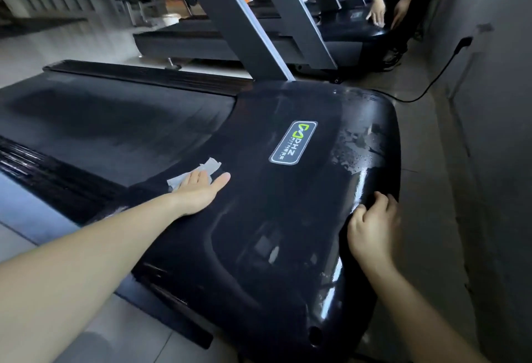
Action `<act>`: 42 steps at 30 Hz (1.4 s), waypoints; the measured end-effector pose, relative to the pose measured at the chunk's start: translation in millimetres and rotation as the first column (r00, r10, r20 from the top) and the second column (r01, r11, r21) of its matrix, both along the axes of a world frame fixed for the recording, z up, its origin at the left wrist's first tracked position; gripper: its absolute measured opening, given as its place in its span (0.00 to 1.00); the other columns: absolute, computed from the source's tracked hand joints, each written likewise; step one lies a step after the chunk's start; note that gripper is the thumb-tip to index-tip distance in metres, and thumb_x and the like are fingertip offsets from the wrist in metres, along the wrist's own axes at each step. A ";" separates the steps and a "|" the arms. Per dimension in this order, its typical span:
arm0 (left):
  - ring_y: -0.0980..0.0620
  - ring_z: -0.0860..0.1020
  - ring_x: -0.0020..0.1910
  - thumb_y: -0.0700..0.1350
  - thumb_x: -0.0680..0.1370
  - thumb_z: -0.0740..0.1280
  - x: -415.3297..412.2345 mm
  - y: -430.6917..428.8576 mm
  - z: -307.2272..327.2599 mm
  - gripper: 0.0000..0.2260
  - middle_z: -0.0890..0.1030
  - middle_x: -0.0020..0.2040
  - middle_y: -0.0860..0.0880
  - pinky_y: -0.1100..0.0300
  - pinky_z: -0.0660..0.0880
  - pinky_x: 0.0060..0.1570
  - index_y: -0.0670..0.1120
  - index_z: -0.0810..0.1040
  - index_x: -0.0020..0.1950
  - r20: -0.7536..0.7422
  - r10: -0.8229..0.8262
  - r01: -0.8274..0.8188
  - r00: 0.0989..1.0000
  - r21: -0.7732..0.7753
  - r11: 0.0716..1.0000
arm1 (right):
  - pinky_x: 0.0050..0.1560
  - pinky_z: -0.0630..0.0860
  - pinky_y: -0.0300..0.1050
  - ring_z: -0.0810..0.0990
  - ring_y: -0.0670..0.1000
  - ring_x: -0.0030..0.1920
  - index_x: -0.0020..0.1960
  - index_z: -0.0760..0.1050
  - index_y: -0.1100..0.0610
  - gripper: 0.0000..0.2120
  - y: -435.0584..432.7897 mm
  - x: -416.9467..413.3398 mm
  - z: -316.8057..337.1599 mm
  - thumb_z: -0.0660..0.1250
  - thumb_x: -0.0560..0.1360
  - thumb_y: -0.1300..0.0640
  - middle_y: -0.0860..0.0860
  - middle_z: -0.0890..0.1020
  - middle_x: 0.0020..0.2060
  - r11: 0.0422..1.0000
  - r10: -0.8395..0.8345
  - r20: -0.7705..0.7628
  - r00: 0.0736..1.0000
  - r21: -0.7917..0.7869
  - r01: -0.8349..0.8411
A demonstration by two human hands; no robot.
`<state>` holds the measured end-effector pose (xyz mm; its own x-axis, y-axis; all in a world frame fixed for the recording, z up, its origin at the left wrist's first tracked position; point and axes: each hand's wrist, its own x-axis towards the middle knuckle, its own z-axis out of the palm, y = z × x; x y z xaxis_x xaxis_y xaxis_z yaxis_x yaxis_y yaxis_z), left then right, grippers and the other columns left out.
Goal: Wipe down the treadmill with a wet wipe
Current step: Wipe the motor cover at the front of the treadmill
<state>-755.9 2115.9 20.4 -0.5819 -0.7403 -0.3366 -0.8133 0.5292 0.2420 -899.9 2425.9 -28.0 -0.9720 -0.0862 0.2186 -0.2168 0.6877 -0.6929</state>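
left hand (198, 190) flat, pressing wet wipe (210, 165) at 8 o'clock of logo (293, 142) | right hand (371, 230) grips treadmill hood (288, 213) edge — probably bracing

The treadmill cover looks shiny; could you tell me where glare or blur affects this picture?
Head view: glare streaks the cover beside the right hand, which is slightly motion-blurred; the wide lens bows the edges; the wipe under the left hand is sharp.
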 end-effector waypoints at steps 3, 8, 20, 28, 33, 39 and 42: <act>0.46 0.76 0.62 0.78 0.74 0.50 -10.2 20.6 13.5 0.36 0.78 0.63 0.48 0.48 0.69 0.58 0.54 0.69 0.69 -0.085 -0.059 0.050 0.995 -0.101 0.994 | 0.70 0.67 0.63 0.69 0.69 0.70 0.68 0.71 0.69 0.20 -1.2 2.5 -0.3 0.62 0.78 0.62 0.69 0.71 0.69 0.998 -0.010 -0.011 1.000 0.058 0.011; 0.50 0.50 0.82 0.73 0.79 0.52 -45.7 160.7 31.7 0.42 0.55 0.82 0.48 0.50 0.53 0.78 0.45 0.55 0.82 -0.152 -0.641 0.650 0.752 0.009 0.760 | 0.72 0.63 0.63 0.64 0.68 0.73 0.72 0.67 0.67 0.22 0.9 1.9 3.8 0.60 0.80 0.60 0.68 0.67 0.73 0.994 0.013 0.044 0.999 0.106 -0.018; 0.46 0.59 0.79 0.84 0.66 0.41 59.6 -45.9 27.0 0.58 0.61 0.80 0.47 0.46 0.58 0.77 0.40 0.61 0.79 0.232 -0.114 0.102 0.966 0.062 0.993 | 0.76 0.54 0.66 0.57 0.63 0.79 0.77 0.62 0.65 0.32 -63.8 -38.9 18.9 0.54 0.83 0.42 0.65 0.62 0.78 0.953 0.008 0.001 1.000 0.302 -0.008; 0.48 0.32 0.81 0.82 0.68 0.41 10.9 1.1 25.8 0.58 0.35 0.83 0.42 0.47 0.38 0.80 0.40 0.35 0.82 0.103 -0.305 0.283 0.947 0.184 0.941 | 0.77 0.58 0.63 0.61 0.63 0.77 0.75 0.66 0.63 0.30 -61.1 -26.5 34.1 0.53 0.80 0.45 0.63 0.65 0.77 0.952 -0.020 0.012 1.000 0.307 0.015; 0.51 0.27 0.79 0.74 0.79 0.45 -14.7 68.1 20.5 0.46 0.31 0.81 0.45 0.48 0.38 0.80 0.42 0.35 0.82 -0.036 -0.816 0.814 0.577 0.113 0.570 | 0.78 0.56 0.61 0.59 0.61 0.79 0.77 0.63 0.60 0.29 -62.6 -26.3 34.6 0.53 0.80 0.46 0.60 0.63 0.79 0.939 -0.052 0.062 0.997 0.342 0.028; 0.49 0.34 0.81 0.77 0.71 0.34 -19.6 -64.9 0.5 0.51 0.35 0.83 0.43 0.50 0.36 0.80 0.41 0.35 0.82 0.122 -0.199 0.188 0.972 0.096 0.977 | 0.78 0.55 0.61 0.57 0.61 0.79 0.76 0.63 0.61 0.28 -61.7 -25.1 37.4 0.55 0.80 0.48 0.61 0.61 0.79 0.931 -0.067 0.092 0.993 0.364 0.029; 0.47 0.36 0.82 0.78 0.68 0.36 -39.1 -83.8 -3.9 0.55 0.38 0.83 0.41 0.49 0.36 0.80 0.39 0.38 0.82 0.136 0.144 -0.162 0.980 0.132 0.978 | 0.78 0.55 0.61 0.57 0.61 0.80 0.76 0.62 0.61 0.28 -63.2 -25.3 37.3 0.56 0.80 0.49 0.61 0.61 0.79 0.925 -0.076 0.101 0.992 0.378 0.032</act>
